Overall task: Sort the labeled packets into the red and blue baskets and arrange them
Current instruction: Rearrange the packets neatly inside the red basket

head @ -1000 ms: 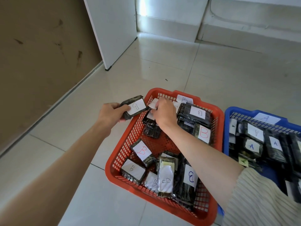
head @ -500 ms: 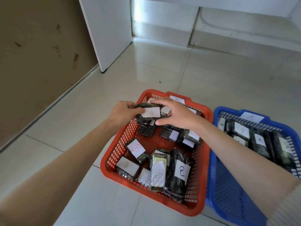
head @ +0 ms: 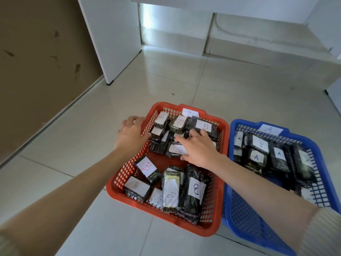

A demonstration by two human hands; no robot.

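Tiled floor (head: 239, 89); B packets (head: 146, 168) in red basket (head: 127, 170), A packets (head: 256, 157) in blue basket (head: 249, 218). Sorted I reckon, tidying left. Left hand (head: 132, 134), right hand (head: 200, 150): fingers spread, holding nothing.

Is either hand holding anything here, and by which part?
Nothing is held. The right hand lies flat-fingered on packets in the red basket; the left hand rests open over its left rim.

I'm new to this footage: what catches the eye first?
A red basket crowded with B packets stands on the tiled floor, a blue basket of A packets beside it. The left hand is at the red basket's left wall; the right hand lies spread over its packets.
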